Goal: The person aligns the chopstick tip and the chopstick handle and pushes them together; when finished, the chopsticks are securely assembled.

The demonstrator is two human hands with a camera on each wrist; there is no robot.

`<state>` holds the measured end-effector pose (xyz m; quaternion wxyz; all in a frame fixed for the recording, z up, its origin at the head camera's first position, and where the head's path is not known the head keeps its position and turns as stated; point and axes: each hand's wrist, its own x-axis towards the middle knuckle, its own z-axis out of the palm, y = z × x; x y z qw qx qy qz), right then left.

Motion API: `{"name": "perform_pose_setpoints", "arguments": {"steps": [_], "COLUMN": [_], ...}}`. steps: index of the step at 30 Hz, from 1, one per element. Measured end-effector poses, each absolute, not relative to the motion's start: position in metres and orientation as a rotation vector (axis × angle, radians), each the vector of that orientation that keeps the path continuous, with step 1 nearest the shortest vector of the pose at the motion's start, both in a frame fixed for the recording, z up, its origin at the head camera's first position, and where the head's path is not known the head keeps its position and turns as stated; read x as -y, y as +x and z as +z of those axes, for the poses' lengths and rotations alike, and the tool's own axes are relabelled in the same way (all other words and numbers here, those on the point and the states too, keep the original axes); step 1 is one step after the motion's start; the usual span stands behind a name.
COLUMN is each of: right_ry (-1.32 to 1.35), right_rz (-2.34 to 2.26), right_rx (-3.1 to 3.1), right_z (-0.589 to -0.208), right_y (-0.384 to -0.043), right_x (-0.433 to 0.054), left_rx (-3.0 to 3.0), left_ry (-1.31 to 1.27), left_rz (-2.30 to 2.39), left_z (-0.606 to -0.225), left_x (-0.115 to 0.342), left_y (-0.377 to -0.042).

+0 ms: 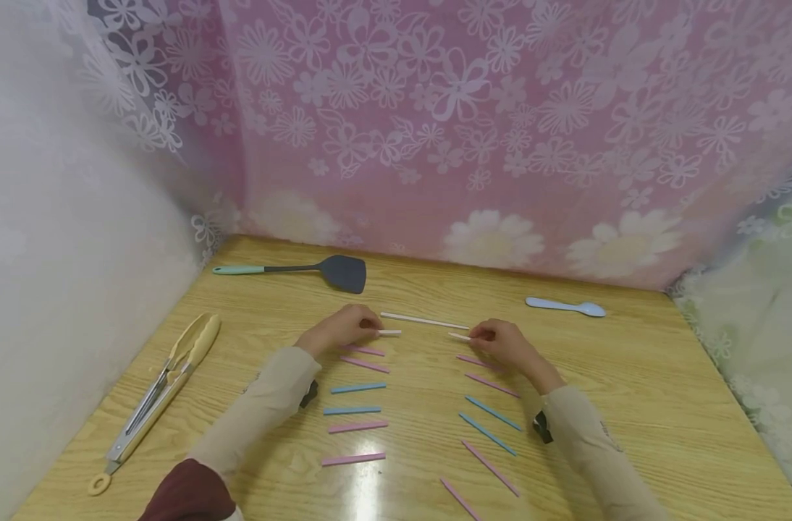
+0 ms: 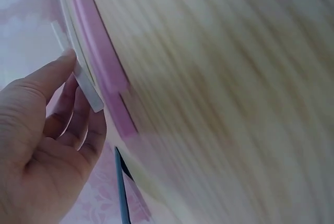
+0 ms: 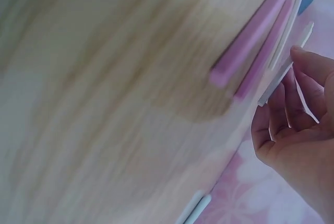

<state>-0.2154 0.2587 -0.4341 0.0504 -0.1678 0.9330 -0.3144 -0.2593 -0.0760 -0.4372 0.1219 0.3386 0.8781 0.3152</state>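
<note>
My left hand pinches a short white stick between thumb and fingers, one end sticking out to the right. My right hand pinches another short white stick, whose tip points left toward the first. Just beyond both hands a longer white stick lies across the table. Below the left hand, pink sticks and blue sticks form a column. A second column of pink sticks and blue sticks lies slanted below the right hand.
A spatula with a mint handle lies at the back left of the wooden table. Yellow-handled tongs rest along the left side. At the back right is a pale blue spoon. Flowered curtains surround the table.
</note>
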Motion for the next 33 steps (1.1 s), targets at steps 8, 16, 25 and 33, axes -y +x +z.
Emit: {"name": "perform_pose_setpoints", "arguments": {"steps": [8, 16, 25, 33], "right_ry": [-0.539, -0.657, -0.639, -0.628], "right_rz": [-1.063, -1.105, -1.102, -1.104], "right_rx": [-2.805, -2.807, -2.793, -2.784], "right_z": [-0.428, -0.428, -0.427, -0.424], "right_y": [-0.208, -0.206, -0.204, -0.202], "right_x": [-0.24, -0.228, -0.223, -0.222], "left_rx": [-2.53, -2.467, -2.437, -2.445], "left_ry": [1.022, 1.016, 0.99, 1.005], "left_rz": [0.993, 1.048, 1.101, 1.104], "left_z": [-0.431, -0.428, -0.429, -0.43], "left_x": [0.062, 0.053, 0.045, 0.042], "left_y": [-0.254, -0.251, -0.249, -0.249]}}
